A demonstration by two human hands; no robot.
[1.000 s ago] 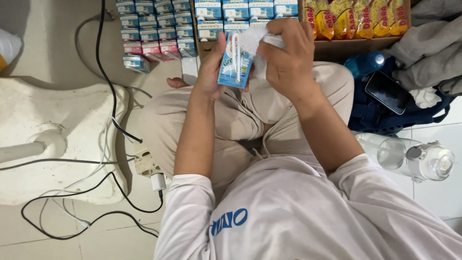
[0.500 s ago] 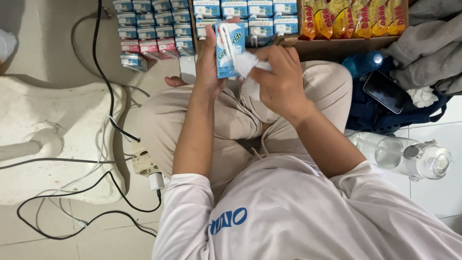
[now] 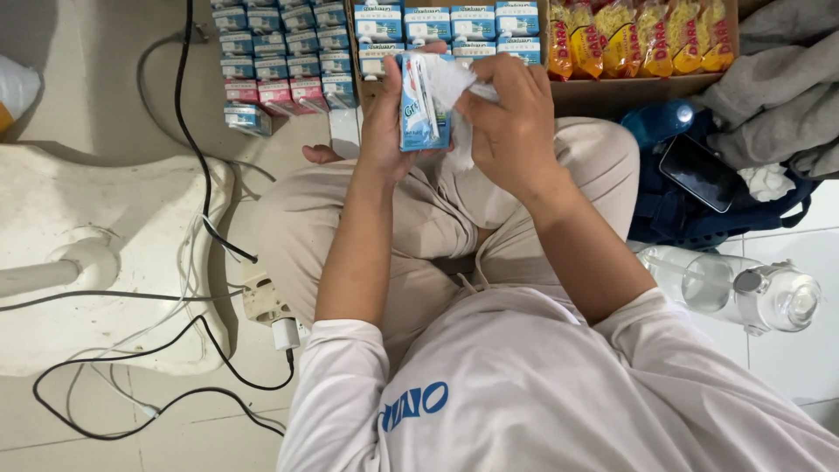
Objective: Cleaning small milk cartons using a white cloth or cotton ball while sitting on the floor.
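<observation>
Seated person's left hand (image 3: 384,131) grips a small blue drink carton (image 3: 424,105) upright above the lap, while the right hand (image 3: 516,122) pinches a white cloth (image 3: 454,83) against it. Squeezing too hard could likely burst the carton.

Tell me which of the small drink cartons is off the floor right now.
The blue-and-white carton held upright in the left hand, with the right hand pressing a white cloth against it. All the other cartons sit in rows.
</observation>
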